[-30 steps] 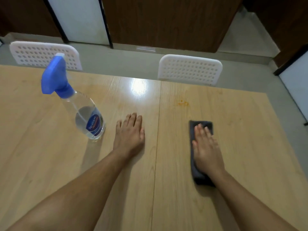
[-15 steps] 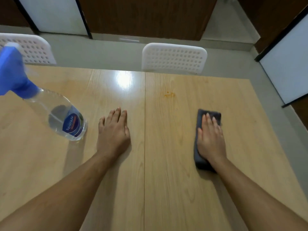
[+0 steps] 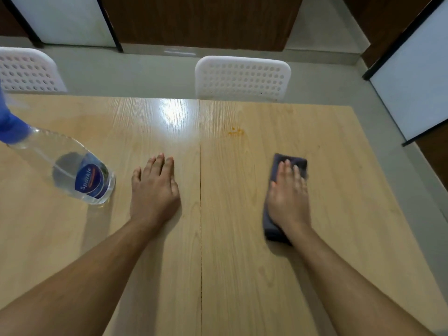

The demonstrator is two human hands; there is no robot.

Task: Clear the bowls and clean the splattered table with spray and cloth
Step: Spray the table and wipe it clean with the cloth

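Now the right hand (image 3: pixel 288 192) presses flat on the dark cloth (image 3: pixel 291 163), long axis pointing away from the person; the orange stain (image 3: pixel 235 132) lies ahead and inward, nearer that hand. The left hand (image 3: pixel 155 187) rests flat on the bench (image 3: pixel 339 238), spray bottle (image 3: pixel 72 170) just outside it.

Two bare forearms reach in from the lower edge of the view, with no sleeves, watch, rings or bracelets showing, each ending in an uncovered hand, the left hand (image 3: pixel 155 190) and the right hand (image 3: pixel 288 195), both with short nails.
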